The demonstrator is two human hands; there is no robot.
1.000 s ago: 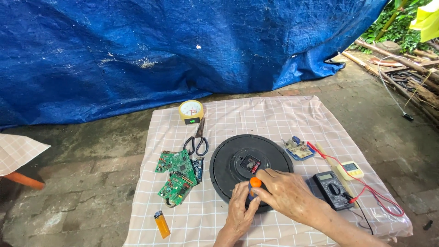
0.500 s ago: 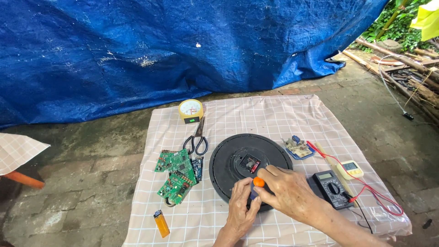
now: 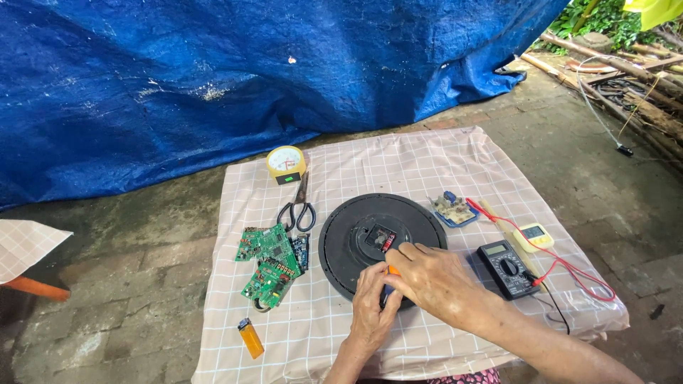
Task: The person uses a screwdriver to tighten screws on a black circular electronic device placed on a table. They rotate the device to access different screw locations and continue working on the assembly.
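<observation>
Resting on checked beige cloth (image 3: 441,153): round black plastic disc (image 3: 356,238); left hand (image 3: 373,309) and right hand (image 3: 434,281) together pinching orange-handled tool (image 3: 392,271) at its near edge; green circuit boards (image 3: 269,259) beside.

- The right hand (image 3: 434,279) has slid a little up and left over the round black disc (image 3: 356,220), its fingertips now just beside the small square module (image 3: 382,238) at the disc's centre.
- The orange-tipped tool (image 3: 392,270) has moved up with it and is now mostly hidden under the right hand.
- The left hand (image 3: 376,307) has crept slightly forward beneath the right, onto the disc's near edge.
</observation>
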